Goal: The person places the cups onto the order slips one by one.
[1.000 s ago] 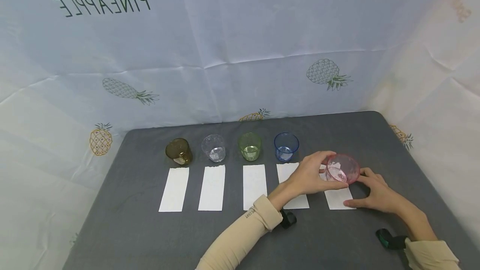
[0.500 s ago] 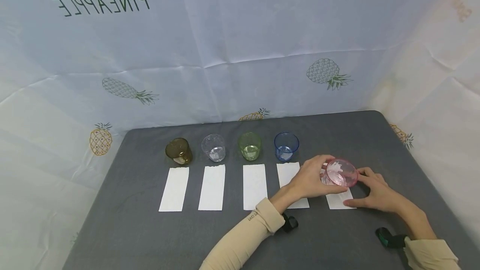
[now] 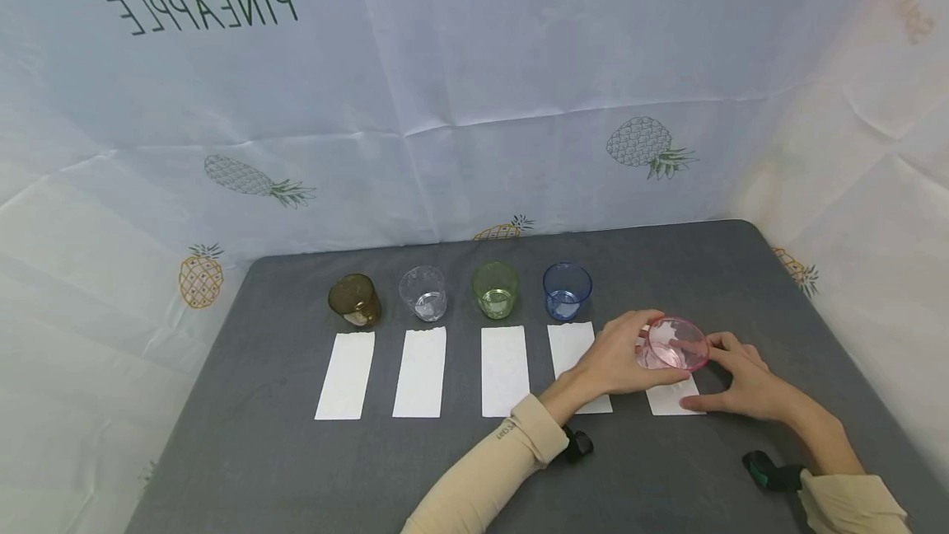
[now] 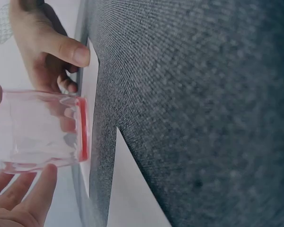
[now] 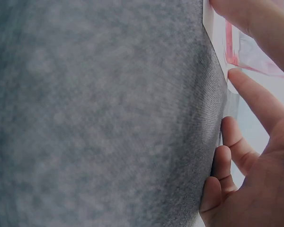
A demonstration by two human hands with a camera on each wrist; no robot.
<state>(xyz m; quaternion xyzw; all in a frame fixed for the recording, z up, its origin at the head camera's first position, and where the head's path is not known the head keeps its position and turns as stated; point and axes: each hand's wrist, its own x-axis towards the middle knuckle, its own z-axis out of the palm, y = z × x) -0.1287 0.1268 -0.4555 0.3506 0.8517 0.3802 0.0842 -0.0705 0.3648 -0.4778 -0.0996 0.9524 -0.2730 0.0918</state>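
Note:
My left hand (image 3: pixel 621 355) grips a clear pink glass (image 3: pixel 678 346), thumb on its near side and fingers on the far side. The glass is upright over the rightmost white paper strip (image 3: pixel 673 399), its red-tinted base (image 4: pixel 83 130) at or just above the paper in the left wrist view; contact is hard to tell. My right hand (image 3: pixel 752 384) lies low at the strip's right side, thumb and index finger spread. Its thumb tip rests at the strip's near right corner, and the other fingers (image 5: pixel 222 161) are loosely bent. The glass covers the strip's far part.
A brown glass (image 3: pixel 354 300), a colourless glass (image 3: pixel 423 293), a green glass (image 3: pixel 495 290) and a blue glass (image 3: pixel 567 292) stand in a back row. White strips, such as the leftmost strip (image 3: pixel 344 376), lie before them on the grey table (image 3: pixel 296 476). A pineapple-print curtain (image 3: pixel 474 64) hangs behind.
My left hand has lowered the pink glass toward the rightmost strip, then shifted it very slightly right. My right hand has stayed in place.

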